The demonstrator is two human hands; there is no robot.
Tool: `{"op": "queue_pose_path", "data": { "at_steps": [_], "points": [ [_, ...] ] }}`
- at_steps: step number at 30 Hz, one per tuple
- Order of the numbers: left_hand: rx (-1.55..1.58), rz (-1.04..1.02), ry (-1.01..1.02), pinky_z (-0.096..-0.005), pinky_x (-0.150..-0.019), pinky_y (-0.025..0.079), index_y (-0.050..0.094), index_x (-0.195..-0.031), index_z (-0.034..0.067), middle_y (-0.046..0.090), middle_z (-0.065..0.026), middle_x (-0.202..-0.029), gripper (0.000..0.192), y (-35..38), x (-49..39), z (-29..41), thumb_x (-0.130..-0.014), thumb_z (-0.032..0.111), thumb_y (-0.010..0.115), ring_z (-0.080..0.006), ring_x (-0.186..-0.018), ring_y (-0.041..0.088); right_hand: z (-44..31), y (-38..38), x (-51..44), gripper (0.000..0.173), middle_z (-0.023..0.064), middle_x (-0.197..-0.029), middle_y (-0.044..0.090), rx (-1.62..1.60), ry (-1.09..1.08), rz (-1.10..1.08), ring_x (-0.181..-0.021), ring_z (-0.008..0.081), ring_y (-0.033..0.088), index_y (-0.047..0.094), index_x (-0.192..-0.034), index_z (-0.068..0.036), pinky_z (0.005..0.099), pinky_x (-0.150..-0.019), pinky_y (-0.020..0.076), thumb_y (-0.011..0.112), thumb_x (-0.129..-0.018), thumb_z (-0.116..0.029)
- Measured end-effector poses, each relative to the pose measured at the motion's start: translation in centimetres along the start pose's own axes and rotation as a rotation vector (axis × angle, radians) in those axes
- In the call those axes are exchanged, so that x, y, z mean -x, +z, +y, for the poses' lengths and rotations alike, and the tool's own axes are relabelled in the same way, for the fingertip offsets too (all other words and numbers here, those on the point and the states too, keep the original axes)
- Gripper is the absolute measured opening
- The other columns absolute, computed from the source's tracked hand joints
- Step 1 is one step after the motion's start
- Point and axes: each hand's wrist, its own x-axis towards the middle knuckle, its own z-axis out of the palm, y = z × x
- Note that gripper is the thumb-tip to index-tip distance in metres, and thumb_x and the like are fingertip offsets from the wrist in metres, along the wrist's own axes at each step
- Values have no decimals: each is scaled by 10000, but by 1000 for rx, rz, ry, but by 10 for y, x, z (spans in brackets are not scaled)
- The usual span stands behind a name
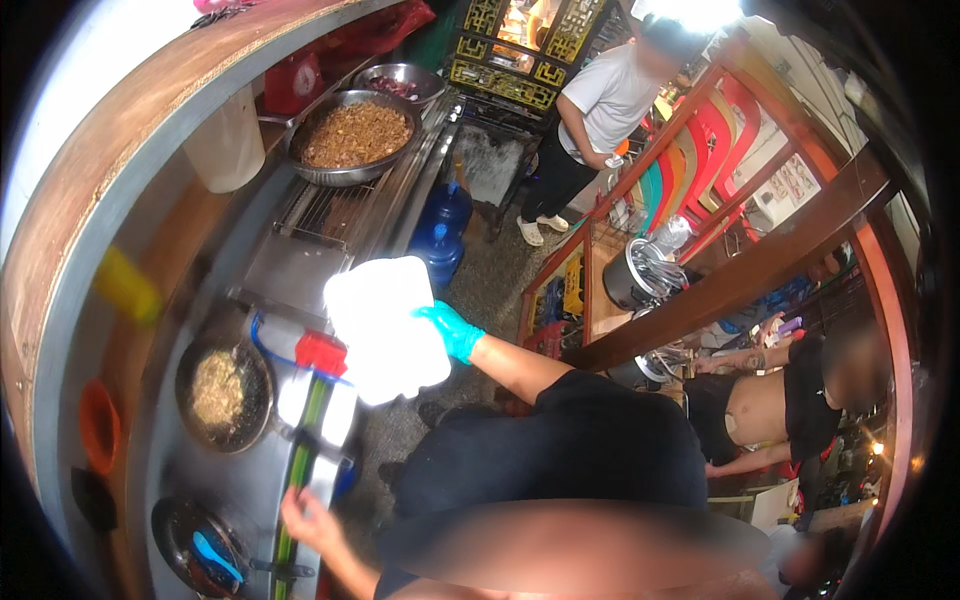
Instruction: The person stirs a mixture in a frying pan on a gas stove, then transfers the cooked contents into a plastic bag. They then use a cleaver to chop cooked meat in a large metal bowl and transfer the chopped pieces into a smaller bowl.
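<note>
My right hand [450,330], in a turquoise glove, grips the edge of a white foam takeaway container [390,330], which is overexposed. My bare left hand [311,519] is at the counter's front edge, beside a long green strip [301,457], its fingers partly curled; whether it touches the strip is unclear. Ahead of it a black frying pan [266,409] holds a pale, browned food [219,388]. Nearer the picture's bottom, a second dark pan [176,536] has a light-blue spoon or spatula [217,556] lying in it.
A large metal bowl of chopped food [356,135] and a smaller bowl [401,79] stand farther along the counter. Blue water jugs [439,251] are on the floor. One person in white [607,97] stands beyond; another in black [772,405] is at right. A wooden shelf [112,142] curves along the left.
</note>
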Motion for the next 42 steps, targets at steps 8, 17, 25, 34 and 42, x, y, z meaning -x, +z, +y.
{"op": "queue_pose_path", "data": {
  "at_steps": [8, 17, 25, 34, 42],
  "points": [
    [426, -22, -747, -365, -835, 482, 581, -1200, 5, 644, -124, -1050, 461, 61, -8, -41, -886, 328, 683, -231, -981, 599, 5, -8, -68, 257, 102, -1064, 674, -62, -24, -179, -933, 208, 674, 623, -1139, 15, 360, -844, 564, 604, -905, -90],
    [860, -181, -1080, -411, -827, 480, 573, -1175, 95, 605, -77, -1111, 431, 129, -36, -14, -860, 372, 673, -249, -970, 575, -3, -41, -84, 363, 125, -1267, 598, 748, -429, -140, -1151, 204, 562, 550, -1275, 21, 340, -974, 464, 542, -953, -147],
    [279, -91, -784, -293, -384, 400, 584, -797, 43, 504, -21, -557, 222, 100, 31, 107, -917, 230, 586, -152, -404, 474, 23, -55, -114, 447, 171, -1339, 529, 9, 101, -200, -1220, 303, 532, 419, -1360, 56, 453, -1047, 428, 471, -1005, -211],
    [139, -66, -657, -318, -438, 439, 580, -845, 9, 536, -56, -563, 238, 77, 27, 180, -915, 234, 554, -164, -441, 523, 160, 35, -192, 415, 129, -1292, 563, 16, 185, -321, -1185, 295, 551, 448, -1365, -21, 461, -1054, 406, 498, -991, -194],
    [-411, -64, -466, -376, -597, 485, 640, -1021, -40, 559, -136, -577, 391, 26, 84, 159, -840, 301, 699, -251, -588, 613, 203, 50, -159, 403, 175, -1070, 666, 32, 218, -452, -994, 282, 636, 586, -1183, 14, 379, -852, 501, 537, -927, -293]
  ]
}}
